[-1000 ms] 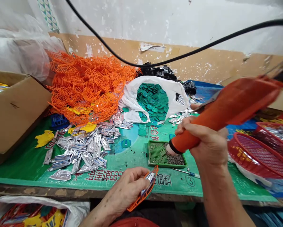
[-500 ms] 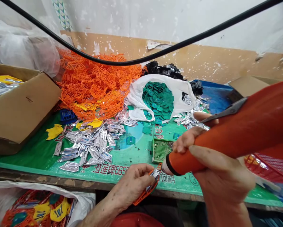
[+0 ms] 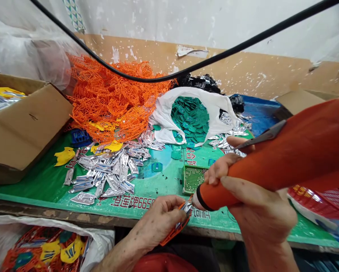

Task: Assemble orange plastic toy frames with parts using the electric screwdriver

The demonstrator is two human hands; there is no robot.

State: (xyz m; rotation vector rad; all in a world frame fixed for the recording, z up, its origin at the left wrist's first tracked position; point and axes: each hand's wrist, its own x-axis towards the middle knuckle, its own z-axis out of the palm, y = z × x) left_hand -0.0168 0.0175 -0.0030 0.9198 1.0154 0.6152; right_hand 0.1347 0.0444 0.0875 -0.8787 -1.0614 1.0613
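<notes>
My left hand (image 3: 161,215) pinches an orange plastic frame (image 3: 169,237) with a silver plate (image 3: 187,206) on it, near the table's front edge. In my right hand (image 3: 260,204) is a large orange power screwdriver (image 3: 274,162), its fingers wrapped round the body below a grey lever (image 3: 264,135). The screwdriver's pale nose meets the upper end of the framed part; its bit is hidden there. Just behind the nose stands a small green tray (image 3: 183,180) of tiny metal pieces that look like screws. My right hand partly covers the tray.
Silver plates (image 3: 113,170) lie heaped at left, before a pile of orange frames (image 3: 113,98). A white bag (image 3: 219,105) holds green pieces. A cardboard box (image 3: 28,128) stands at left; a bag of mixed parts (image 3: 98,241) sits below. A black cable (image 3: 147,80) hangs across.
My right hand and the screwdriver have shifted slightly left, with the nose still against the part. My left hand keeps its hold, almost unmoved.
</notes>
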